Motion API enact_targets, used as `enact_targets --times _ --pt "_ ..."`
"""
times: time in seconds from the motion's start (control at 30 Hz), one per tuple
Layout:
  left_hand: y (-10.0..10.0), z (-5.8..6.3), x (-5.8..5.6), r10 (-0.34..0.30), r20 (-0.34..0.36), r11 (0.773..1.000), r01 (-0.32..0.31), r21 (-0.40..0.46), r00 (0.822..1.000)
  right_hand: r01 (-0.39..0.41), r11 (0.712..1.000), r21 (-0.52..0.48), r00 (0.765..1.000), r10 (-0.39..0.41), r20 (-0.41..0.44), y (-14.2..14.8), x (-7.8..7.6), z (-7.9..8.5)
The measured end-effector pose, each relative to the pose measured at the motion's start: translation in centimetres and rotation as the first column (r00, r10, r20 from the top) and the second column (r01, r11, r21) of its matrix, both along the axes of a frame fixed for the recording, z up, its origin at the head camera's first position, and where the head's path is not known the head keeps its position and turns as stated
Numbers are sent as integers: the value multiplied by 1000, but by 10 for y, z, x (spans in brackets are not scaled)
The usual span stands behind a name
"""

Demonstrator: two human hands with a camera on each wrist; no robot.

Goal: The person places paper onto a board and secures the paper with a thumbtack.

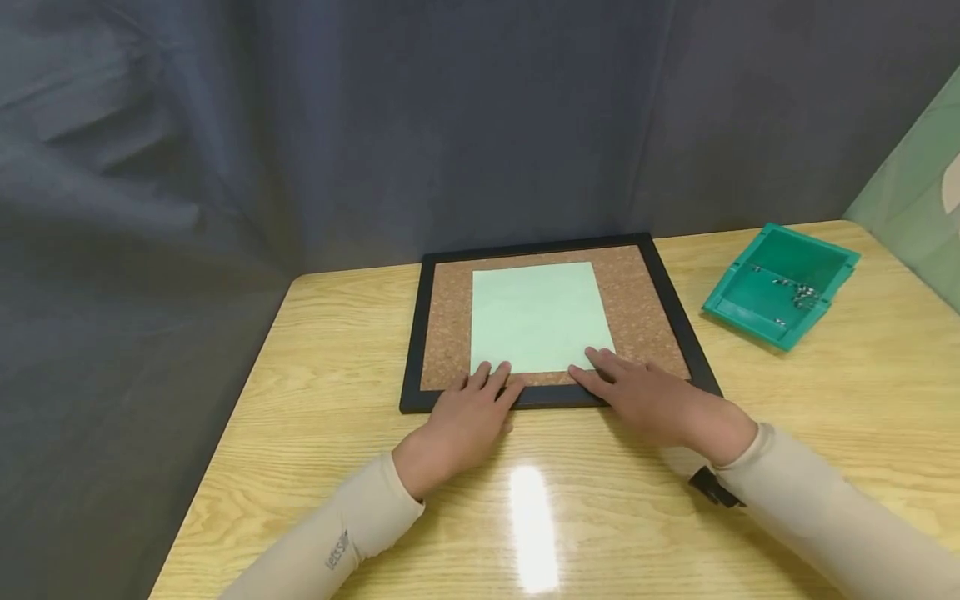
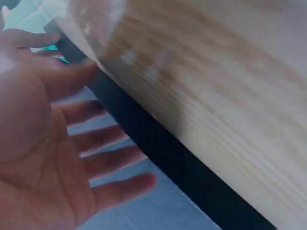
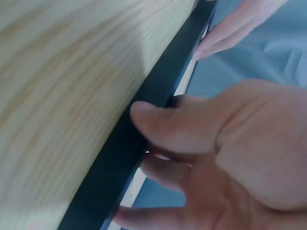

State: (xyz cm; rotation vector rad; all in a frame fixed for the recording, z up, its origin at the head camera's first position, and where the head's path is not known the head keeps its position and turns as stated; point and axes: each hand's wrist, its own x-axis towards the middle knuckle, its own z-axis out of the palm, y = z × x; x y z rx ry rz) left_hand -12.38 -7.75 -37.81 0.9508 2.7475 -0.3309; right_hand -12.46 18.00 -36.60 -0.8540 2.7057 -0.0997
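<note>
A pale green square sheet of paper point(image 1: 536, 317) lies on a cork board point(image 1: 447, 333) with a black frame point(image 1: 417, 333). My left hand point(image 1: 467, 419) rests over the frame's near edge, its extended fingertips at the paper's lower left corner. My right hand point(image 1: 651, 402) lies at the lower right corner, fingers extended and fingertips on the paper's edge. In the left wrist view the left fingers point(image 2: 112, 160) are spread beside the frame point(image 2: 158, 143). The right wrist view has the right thumb point(image 3: 158, 122) touching the frame's outer side point(image 3: 112, 165).
To the right of the board, a green plastic tray point(image 1: 806, 250) stands on the wooden table point(image 1: 337, 350), with several small metallic pieces point(image 1: 805, 295) inside. Dark fabric point(image 1: 487, 125) hangs behind and left of the table. A green patterned surface point(image 1: 911, 192) borders its far right.
</note>
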Motion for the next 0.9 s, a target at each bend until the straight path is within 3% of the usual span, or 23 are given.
enact_targets --times 0.17,0.3,0.57,0.77,0.9 --pt "5 5 0 -49 -95 998 52 33 994 16 998 56 991 -9 -134 -6 4 -1" --pt "5 4 -3 -85 -170 993 97 64 982 41 996 81 985 -26 -173 -11 6 0" --pt "2 3 -3 -53 -176 990 75 116 983 34 998 59 986 -24 -163 -5 6 3" --pt "2 2 -4 -97 -248 988 124 96 964 43 999 -29 976 -48 -211 0 4 -1" --pt "1 0 -2 -96 -252 986 126 107 963 43 996 -74 968 -60 -245 1 4 -4"
